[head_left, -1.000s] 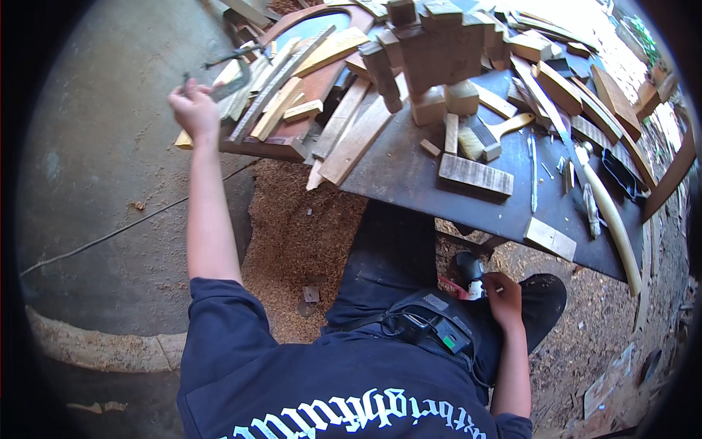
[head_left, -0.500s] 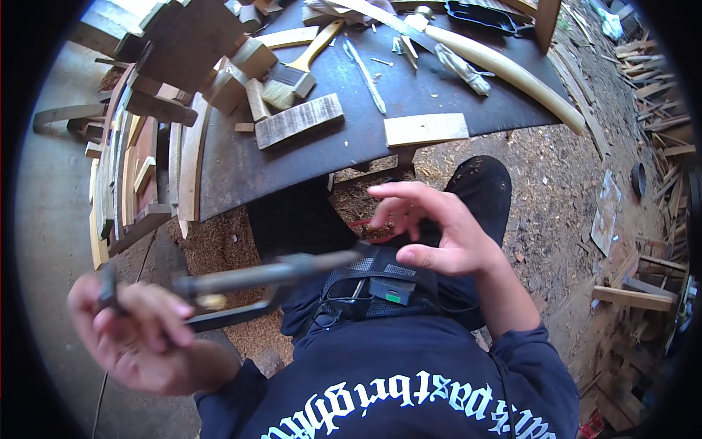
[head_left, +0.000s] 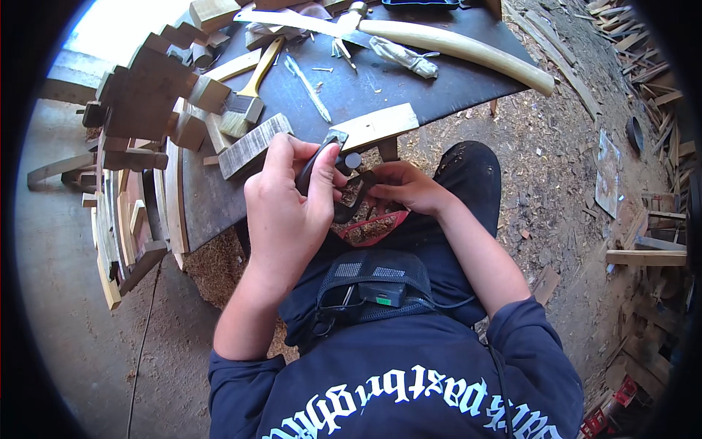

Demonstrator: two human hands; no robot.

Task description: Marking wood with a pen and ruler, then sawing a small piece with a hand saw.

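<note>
My left hand is closed around a dark metal clamp, lifted just in front of the dark worktable's edge. My right hand has its fingers curled on the other end of that clamp, partly hidden by it. A red-rimmed object with wood shavings shows below my hands, between my legs. Close ahead on the table lie a pale wooden offcut, a streaked grey block, a brush with a yellow handle and a slim white stick.
Stacked wooden blocks and strips crowd the table's left. A long curved wooden handle, a saw blade and a crumpled cloth lie at the back right. Scrap wood is piled on the ground at the far right.
My left hand has brought the clamp from the table's left side to in front of me. My right hand has risen from near my thigh and closed on it. The view has turned rightward.
</note>
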